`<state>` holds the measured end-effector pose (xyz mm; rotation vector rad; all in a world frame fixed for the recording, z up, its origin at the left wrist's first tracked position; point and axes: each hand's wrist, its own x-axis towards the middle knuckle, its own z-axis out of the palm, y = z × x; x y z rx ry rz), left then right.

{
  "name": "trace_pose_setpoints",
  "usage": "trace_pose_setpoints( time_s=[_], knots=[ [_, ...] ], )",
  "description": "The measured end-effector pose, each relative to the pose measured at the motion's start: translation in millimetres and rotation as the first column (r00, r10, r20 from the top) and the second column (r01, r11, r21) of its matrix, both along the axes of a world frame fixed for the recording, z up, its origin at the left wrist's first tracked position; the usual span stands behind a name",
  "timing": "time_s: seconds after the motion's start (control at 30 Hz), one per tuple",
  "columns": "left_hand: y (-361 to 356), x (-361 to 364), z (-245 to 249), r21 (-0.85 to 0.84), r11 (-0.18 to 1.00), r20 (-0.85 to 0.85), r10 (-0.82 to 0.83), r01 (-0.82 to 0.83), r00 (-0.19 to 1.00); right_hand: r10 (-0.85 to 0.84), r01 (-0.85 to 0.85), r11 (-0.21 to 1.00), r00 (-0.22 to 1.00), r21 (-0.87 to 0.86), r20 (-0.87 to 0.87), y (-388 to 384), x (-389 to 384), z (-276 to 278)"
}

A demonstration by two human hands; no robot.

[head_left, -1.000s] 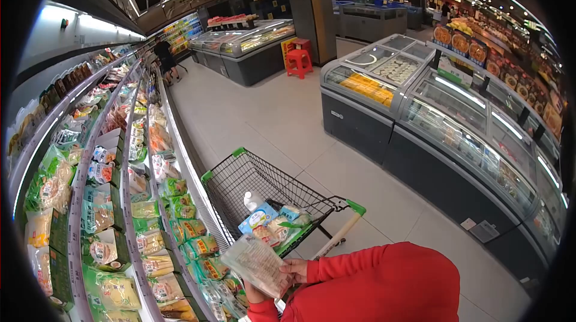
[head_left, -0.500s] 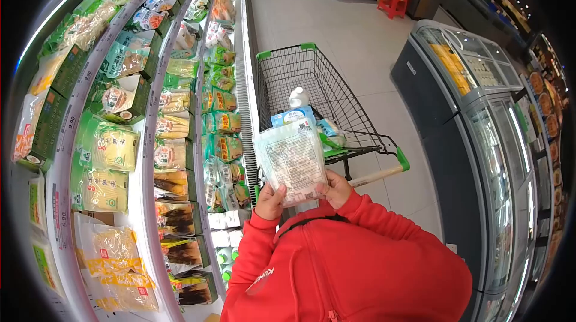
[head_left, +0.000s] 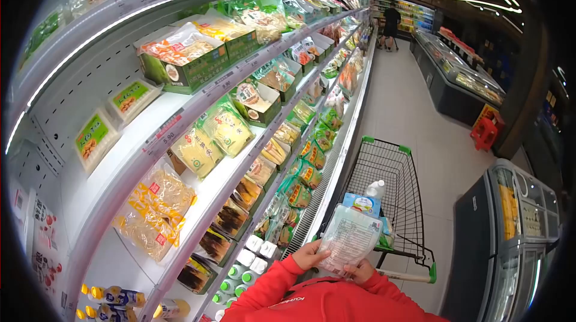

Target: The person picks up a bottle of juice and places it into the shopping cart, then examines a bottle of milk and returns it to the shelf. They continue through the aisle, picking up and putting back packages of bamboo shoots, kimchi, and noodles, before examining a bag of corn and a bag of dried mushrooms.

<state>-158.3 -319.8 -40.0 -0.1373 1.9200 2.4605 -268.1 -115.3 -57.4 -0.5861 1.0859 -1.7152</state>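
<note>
A clear, flat package with printed text (head_left: 350,239) is held up in front of the red jacket. My left hand (head_left: 310,255) grips its lower left edge, fingers closed on it. At its lower right corner my right hand (head_left: 360,271) pinches the same package. Just beyond it stands the shopping cart (head_left: 399,172), with a white bottle (head_left: 375,189) and a blue and white pack (head_left: 362,204) inside. A green and white pack, partly hidden behind the held package, also lies in the cart.
Refrigerated shelves (head_left: 210,94) with packaged food run along the left. Freezer cases (head_left: 480,226) and a red stool (head_left: 487,132) are on the right. Far down the aisle a person in dark clothes (head_left: 391,22) stands near more shelves.
The view has swung left and up, showing more shelf and the far aisle. Both hands still hold the package, which now appears lower right and tilted.
</note>
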Motion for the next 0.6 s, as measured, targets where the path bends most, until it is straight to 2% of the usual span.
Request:
trace_pose_setpoints(
  time_s=[0.03, 0.07, 0.1, 0.13, 0.17, 0.2, 0.23, 0.27, 0.3, 0.37, 0.4, 0.43, 0.47, 0.5, 0.53, 0.6],
  knots=[
    [-5, -2, -7, -0.137, 0.987, -0.011, 0.080, -0.081, 0.997, 0.025, -0.026, 1.000, 0.999, 0.008, 0.036, -5, 0, 3],
    [-6, 2, 10, -0.321, 0.915, -0.105, 0.225, -0.247, 0.969, 0.044, -0.045, 0.999, 0.996, 0.017, 0.075, -13, -2, 7],
    [-1, 9, 36, -0.471, 0.784, -0.216, 0.343, -0.405, 0.914, -0.031, 0.037, 0.995, 0.997, 0.091, -0.071, -25, -3, 13],
    [4, 14, 55, -0.582, 0.604, -0.338, 0.430, -0.545, 0.837, -0.100, 0.134, 0.980, 0.970, 0.146, -0.222, -39, -1, 19],
    [7, 17, 60, -0.639, 0.543, -0.381, 0.391, -0.544, 0.838, -0.161, 0.241, 0.954, 0.915, 0.179, -0.371, -55, 1, 25],
    [11, 18, 63, -0.692, 0.476, -0.418, 0.348, -0.542, 0.839, -0.260, 0.298, 0.954, 0.760, -0.035, -0.595, -74, 4, 32],
    [16, 19, 68, -0.740, 0.404, -0.445, 0.305, -0.537, 0.842, -0.259, 0.219, 0.964, 0.663, -0.150, -0.702, -91, 7, 44],
    [27, 21, 83, -0.696, 0.316, -0.529, 0.381, -0.645, 0.758, -0.274, 0.120, 0.961, 0.552, -0.250, -0.788, -108, 11, 58],
    [20, 20, 87, -0.621, 0.285, -0.580, 0.460, -0.730, 0.673, -0.304, 0.006, 0.942, 0.432, -0.334, -0.849, -125, 14, 73],
    [-5, 21, 99, -0.455, 0.195, -0.655, 0.588, -0.869, 0.474, -0.220, -0.249, 0.946, -0.032, -0.205, -0.975, -144, 30, 129],
    [-16, 26, 114, -0.287, 0.285, -0.596, 0.694, -0.914, 0.404, -0.257, -0.193, 0.924, 0.324, -0.329, -0.910, -159, 40, 121],
    [-34, 32, 120, -0.202, 0.316, -0.534, 0.758, -0.927, 0.375, -0.166, -0.268, 0.921, 0.387, -0.282, -0.907, -171, 43, 123],
    [-51, 41, 131, -0.224, 0.291, -0.563, 0.741, -0.930, 0.367, -0.187, -0.285, 0.919, 0.295, -0.273, -0.937, -186, 46, 128],
    [-77, 45, 132, -0.084, 0.345, -0.532, 0.778, -0.935, 0.335, -0.202, -0.298, 0.919, 0.204, -0.257, -0.958, -202, 47, 130],
    [-115, 50, 122, 0.147, 0.515, -0.429, 0.802, -0.844, 0.415, -0.211, -0.323, 0.912, 0.160, -0.253, -0.964, -216, 51, 136],
    [-146, 66, 156, 0.321, 0.482, -0.380, 0.854, -0.816, 0.355, -0.236, -0.370, 0.896, 0.077, -0.247, -0.969, -249, 59, 153]
  ],
)
